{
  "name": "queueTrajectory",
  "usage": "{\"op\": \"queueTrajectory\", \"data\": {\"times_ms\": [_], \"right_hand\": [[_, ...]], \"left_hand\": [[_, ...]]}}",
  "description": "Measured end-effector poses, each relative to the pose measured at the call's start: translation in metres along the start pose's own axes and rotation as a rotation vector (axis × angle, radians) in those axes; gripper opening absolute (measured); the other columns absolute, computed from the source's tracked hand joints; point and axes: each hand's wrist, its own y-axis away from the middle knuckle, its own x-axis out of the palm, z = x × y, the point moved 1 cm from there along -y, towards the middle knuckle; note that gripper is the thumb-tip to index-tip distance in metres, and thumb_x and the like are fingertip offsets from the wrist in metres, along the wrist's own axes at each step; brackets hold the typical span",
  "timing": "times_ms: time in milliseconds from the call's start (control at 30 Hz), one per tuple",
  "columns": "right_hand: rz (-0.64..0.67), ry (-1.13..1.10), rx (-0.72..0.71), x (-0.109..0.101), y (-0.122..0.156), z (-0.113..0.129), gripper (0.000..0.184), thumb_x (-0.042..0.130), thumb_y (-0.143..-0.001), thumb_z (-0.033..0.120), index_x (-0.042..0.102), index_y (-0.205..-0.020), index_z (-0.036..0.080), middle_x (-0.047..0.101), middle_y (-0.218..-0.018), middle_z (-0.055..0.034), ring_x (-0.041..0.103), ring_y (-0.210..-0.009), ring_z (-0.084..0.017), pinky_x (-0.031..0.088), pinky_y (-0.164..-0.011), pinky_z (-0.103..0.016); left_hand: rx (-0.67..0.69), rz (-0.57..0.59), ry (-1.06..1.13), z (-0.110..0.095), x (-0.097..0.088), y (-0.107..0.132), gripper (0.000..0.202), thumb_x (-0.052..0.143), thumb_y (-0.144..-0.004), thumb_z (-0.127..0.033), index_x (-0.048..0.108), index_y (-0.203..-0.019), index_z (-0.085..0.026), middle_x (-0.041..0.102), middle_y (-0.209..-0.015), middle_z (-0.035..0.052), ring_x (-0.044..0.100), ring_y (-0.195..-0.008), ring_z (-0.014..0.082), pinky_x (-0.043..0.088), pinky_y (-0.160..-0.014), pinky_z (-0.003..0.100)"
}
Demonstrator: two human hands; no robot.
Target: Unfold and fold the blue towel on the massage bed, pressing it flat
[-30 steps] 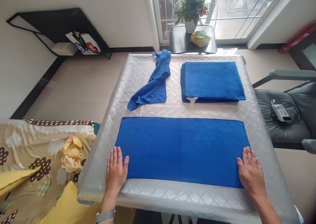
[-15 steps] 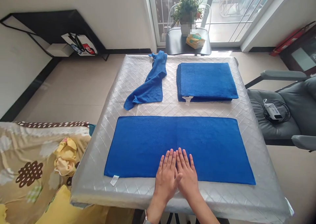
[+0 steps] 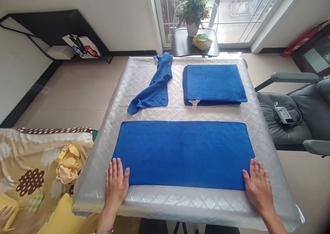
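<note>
A long blue towel (image 3: 183, 153) lies spread flat across the near half of the table (image 3: 180, 113), which has a silver quilted cover. My left hand (image 3: 115, 185) lies flat and open at the towel's near left corner, fingers stretched out. At the near right corner my right hand (image 3: 256, 186) rests the same way, flat and open. Neither hand holds anything. Farther back, a neat stack of folded blue towels (image 3: 213, 84) sits right of centre, and a crumpled blue towel (image 3: 154, 86) lies to its left.
A patterned yellow and brown bedcover (image 3: 38, 172) lies left of the table. A grey armchair (image 3: 294, 120) with a small device and cable stands on the right. Beyond the table, a black chair (image 3: 194, 44) carries a potted plant and a tissue pack.
From the middle of the towel, where they lay side by side, my hands have slid apart to its two near corners. The towel's near edge looks straighter now.
</note>
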Motion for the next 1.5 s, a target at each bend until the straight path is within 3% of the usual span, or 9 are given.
{"op": "queueTrajectory", "data": {"times_ms": [200, 333, 467, 600, 700, 1000, 1167, 1367, 1500], "right_hand": [[-0.032, 0.018, 0.026, -0.013, 0.000, 0.009, 0.070, 0.020, -0.104, 0.043, 0.003, -0.166, 0.014, 0.014, -0.172, -0.0112, 0.015, -0.158, -0.032, 0.018, -0.126, -0.061], [-0.072, -0.033, -0.120, -0.019, 0.003, 0.101, 0.069, 0.026, -0.105, 0.033, -0.005, -0.165, 0.020, 0.012, -0.172, -0.0082, 0.016, -0.158, -0.030, 0.022, -0.125, -0.059], [-0.007, -0.122, -0.396, -0.006, -0.003, 0.202, 0.073, 0.035, -0.104, 0.028, -0.003, -0.165, 0.020, 0.028, -0.168, -0.0080, 0.025, -0.156, -0.026, 0.021, -0.126, -0.050], [-0.016, -0.128, -0.449, 0.012, -0.022, 0.237, 0.074, 0.038, -0.104, 0.027, -0.003, -0.165, 0.018, 0.028, -0.167, -0.0103, 0.023, -0.156, -0.029, 0.018, -0.126, -0.051], [-0.017, -0.113, -0.337, 0.017, -0.035, 0.216, 0.073, 0.037, -0.106, 0.033, -0.002, -0.165, 0.016, 0.029, -0.167, -0.0120, 0.022, -0.157, -0.028, 0.017, -0.126, -0.052], [0.009, -0.007, 0.057, 0.003, -0.049, 0.053, 0.069, 0.019, -0.105, 0.042, 0.011, -0.165, 0.007, 0.022, -0.169, -0.0186, 0.015, -0.158, -0.031, 0.017, -0.126, -0.058], [0.028, -0.008, 0.158, -0.008, -0.055, 0.007, 0.073, 0.018, -0.103, 0.043, 0.017, -0.163, 0.001, 0.024, -0.168, -0.0201, 0.019, -0.157, -0.033, 0.019, -0.126, -0.057], [-0.064, -0.110, -0.055, -0.022, -0.049, 0.095, 0.066, 0.029, -0.106, 0.034, 0.011, -0.165, 0.012, 0.019, -0.170, -0.0161, 0.015, -0.158, -0.033, 0.019, -0.125, -0.062], [-0.005, -0.470, -0.301, -0.021, -0.041, 0.190, 0.067, 0.039, -0.105, 0.026, 0.011, -0.165, 0.028, 0.029, -0.168, -0.0063, 0.025, -0.156, -0.027, 0.024, -0.126, -0.057]], "left_hand": [[-0.039, -0.022, -0.015, -0.001, -0.012, -0.005, 0.078, 0.021, -0.104, -0.059, 0.008, -0.164, -0.013, 0.015, -0.171, 0.0181, 0.015, -0.158, 0.0347, 0.017, -0.127, 0.061], [0.111, -0.113, 0.050, -0.080, -0.015, 0.005, 0.067, 0.026, -0.106, -0.046, 0.004, -0.165, -0.021, 0.012, -0.173, 0.0101, 0.013, -0.159, 0.0312, 0.018, -0.127, 0.060], [0.521, 0.034, 0.113, -0.189, 0.005, 0.017, 0.072, 0.029, -0.105, -0.050, 0.004, -0.165, -0.019, 0.027, -0.169, 0.0102, 0.023, -0.157, 0.0251, 0.025, -0.128, 0.048], [0.632, 0.089, 0.097, -0.232, 0.025, 0.012, 0.077, 0.029, -0.104, -0.055, 0.005, -0.164, -0.012, 0.029, -0.168, 0.0123, 0.024, -0.157, 0.0255, 0.025, -0.128, 0.046], [0.511, 0.058, 0.032, -0.204, 0.028, 0.002, 0.079, 0.033, -0.103, -0.058, 0.007, -0.164, -0.015, 0.029, -0.168, 0.0129, 0.026, -0.156, 0.0272, 0.022, -0.128, 0.049], [-0.015, -0.006, -0.002, -0.026, -0.003, -0.026, 0.074, 0.021, -0.105, -0.056, 0.013, -0.164, -0.012, 0.016, -0.171, 0.0184, 0.014, -0.159, 0.0322, 0.015, -0.127, 0.058], [-0.071, -0.002, 0.019, 0.000, -0.016, -0.037, 0.083, 0.020, -0.103, -0.060, 0.019, -0.161, -0.002, 0.021, -0.168, 0.0253, 0.016, -0.158, 0.0346, 0.015, -0.127, 0.058], [0.031, -0.159, 0.320, -0.096, -0.028, -0.018, 0.065, 0.039, -0.103, -0.045, 0.033, -0.160, -0.015, 0.028, -0.168, 0.0140, 0.019, -0.158, 0.0308, 0.015, -0.128, 0.060], [0.084, 0.246, 1.060, -0.205, -0.024, 0.012, 0.039, 0.052, -0.099, -0.030, 0.069, -0.134, -0.030, 0.059, -0.150, 0.0053, 0.046, -0.146, 0.0273, 0.027, -0.128, 0.049]]}}
